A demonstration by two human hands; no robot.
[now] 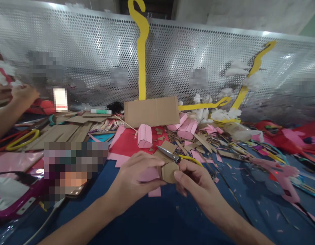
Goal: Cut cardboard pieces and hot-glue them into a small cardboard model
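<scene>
Fingers (pixel 185 180) on 1 cardbd pc (pixel 169 172)

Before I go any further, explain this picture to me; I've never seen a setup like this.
There is no machine here: a person works with two bare hands, and the single picture comes from a camera worn on that person's head, looking forward and down. The left hand and right hand hold a small cardboard piece between them. Scissors show just beyond it; whether the right hand touches them is unclear. On the blue surface lie a red sheet, a folded pink paper piece and, to the right, a pink glue gun. At far left, another person's hand appears.
</scene>
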